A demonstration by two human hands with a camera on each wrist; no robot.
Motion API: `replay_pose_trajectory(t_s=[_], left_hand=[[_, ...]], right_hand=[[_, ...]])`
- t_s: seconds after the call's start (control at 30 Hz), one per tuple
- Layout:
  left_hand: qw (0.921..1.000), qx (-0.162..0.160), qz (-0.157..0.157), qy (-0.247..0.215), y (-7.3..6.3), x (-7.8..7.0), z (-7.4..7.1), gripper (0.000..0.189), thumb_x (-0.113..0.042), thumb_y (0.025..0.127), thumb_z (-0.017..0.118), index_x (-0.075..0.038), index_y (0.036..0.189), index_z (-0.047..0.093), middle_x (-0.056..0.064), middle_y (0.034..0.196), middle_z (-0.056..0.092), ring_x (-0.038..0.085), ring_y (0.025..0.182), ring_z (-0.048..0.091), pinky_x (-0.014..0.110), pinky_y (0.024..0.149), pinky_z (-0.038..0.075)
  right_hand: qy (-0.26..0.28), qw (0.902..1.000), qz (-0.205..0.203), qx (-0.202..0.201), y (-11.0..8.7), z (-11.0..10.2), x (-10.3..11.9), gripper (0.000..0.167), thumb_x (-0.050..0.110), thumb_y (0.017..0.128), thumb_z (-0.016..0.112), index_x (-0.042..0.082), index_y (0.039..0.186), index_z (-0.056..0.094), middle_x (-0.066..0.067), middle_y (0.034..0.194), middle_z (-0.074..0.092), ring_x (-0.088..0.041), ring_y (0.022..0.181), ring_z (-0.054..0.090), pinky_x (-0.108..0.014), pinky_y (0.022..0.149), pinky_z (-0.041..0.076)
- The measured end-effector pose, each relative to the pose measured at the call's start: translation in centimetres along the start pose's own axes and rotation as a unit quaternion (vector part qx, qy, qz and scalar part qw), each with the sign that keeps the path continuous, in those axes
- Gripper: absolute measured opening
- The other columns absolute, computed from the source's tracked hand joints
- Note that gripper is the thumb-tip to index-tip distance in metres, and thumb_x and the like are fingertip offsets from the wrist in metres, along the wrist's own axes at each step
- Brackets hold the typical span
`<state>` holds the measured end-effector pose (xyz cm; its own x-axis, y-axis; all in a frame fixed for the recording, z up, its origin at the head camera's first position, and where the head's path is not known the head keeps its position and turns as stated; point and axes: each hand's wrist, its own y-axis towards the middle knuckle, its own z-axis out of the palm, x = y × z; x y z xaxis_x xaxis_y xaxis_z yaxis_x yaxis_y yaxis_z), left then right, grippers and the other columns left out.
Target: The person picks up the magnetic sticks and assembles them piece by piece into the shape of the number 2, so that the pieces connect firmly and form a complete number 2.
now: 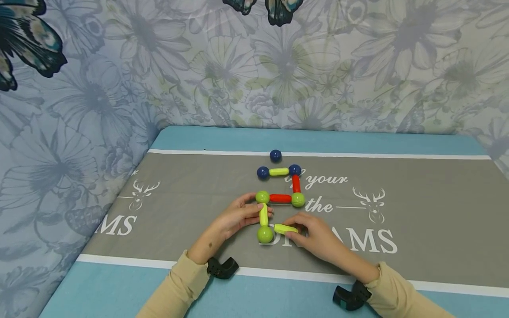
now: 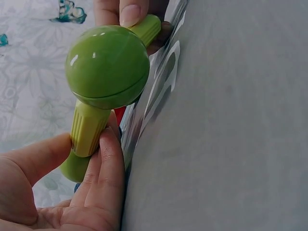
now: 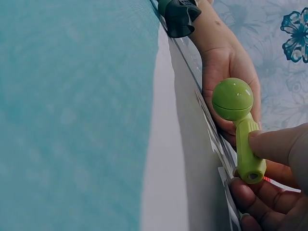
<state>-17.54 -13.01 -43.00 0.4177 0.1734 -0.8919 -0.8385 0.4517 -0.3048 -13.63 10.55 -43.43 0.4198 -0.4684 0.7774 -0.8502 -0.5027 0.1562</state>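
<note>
My left hand point(image 1: 240, 215) pinches a yellow-green rod point(image 2: 88, 129) between thumb and fingers. This rod joins two green balls, the nearer ball point(image 1: 264, 234) and one at the left corner point(image 1: 262, 197). From that corner a red rod point(image 1: 280, 198) runs right to another green ball point(image 1: 298, 199). A second red rod point(image 1: 296, 183) leads up to a blue ball point(image 1: 294, 170), then a yellow-green rod point(image 1: 279, 171) to another blue ball point(image 1: 263, 172). My right hand point(image 1: 314, 234) pinches a loose-ended yellow-green rod point(image 3: 249, 153), its other end right at the nearer green ball.
A single blue ball point(image 1: 275, 155) lies beyond the chain, near the mat's far white border. The grey mat point(image 1: 437, 212) with white lettering covers the middle of the blue table point(image 1: 318, 140). Flower-patterned cloth point(image 1: 222, 66) rises behind and at the left.
</note>
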Motion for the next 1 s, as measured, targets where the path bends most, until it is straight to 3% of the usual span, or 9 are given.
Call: replay_pose_trajectory(t_s=[0.7, 1.0], left_hand=[[0.9998, 0.003, 0.004, 0.017, -0.01, 0.00, 0.05, 0.043, -0.005, 0.096, 0.051, 0.004, 0.135, 0.033, 0.023, 0.115, 0.060, 0.025, 0.100, 0.062, 0.038, 0.089, 0.046], [0.9994, -0.016, 0.012, 0.026, -0.08, 0.31, 0.17, 0.044, -0.008, 0.096, 0.052, 0.011, 0.134, 0.037, 0.022, 0.114, 0.061, 0.025, 0.103, 0.060, 0.035, 0.089, 0.046]], right_hand=[[0.004, 0.9998, -0.005, 0.021, 0.07, 0.00, -0.01, 0.015, 0.011, 0.084, 0.072, 0.013, 0.098, 0.070, 0.011, 0.085, 0.057, -0.008, 0.070, 0.048, -0.024, 0.060, 0.043], [0.018, 0.9997, -0.012, 0.011, 0.05, 0.17, -0.22, 0.012, 0.013, 0.084, 0.071, 0.014, 0.096, 0.070, 0.009, 0.087, 0.058, -0.009, 0.071, 0.049, -0.025, 0.061, 0.045]])
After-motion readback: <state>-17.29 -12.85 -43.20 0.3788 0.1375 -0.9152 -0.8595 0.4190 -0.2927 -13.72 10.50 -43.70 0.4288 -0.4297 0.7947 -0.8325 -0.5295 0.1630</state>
